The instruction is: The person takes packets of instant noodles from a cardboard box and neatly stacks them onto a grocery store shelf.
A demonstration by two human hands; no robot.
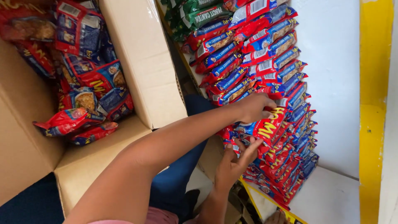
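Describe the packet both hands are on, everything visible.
The packet is a glossy red pouch, plastic film by the look, with large yellow lettering and a blue patch at one end. It looks sealed and full. It sits at the front of a dense row of similar packets on a white shelf. The left hand grips its upper edge; the right hand has fingers against its lower edge.

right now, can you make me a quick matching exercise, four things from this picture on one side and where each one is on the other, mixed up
Things:
1. cardboard box
2. green packets
3. yellow strip
4. left hand

Places:
a. far right edge of the view
b. on top of a red packet in the shelf row
c. on the left, open, with loose packets inside
d. top of the view, beyond the red and blue rows

Pairs: 1-c, 2-d, 3-a, 4-b
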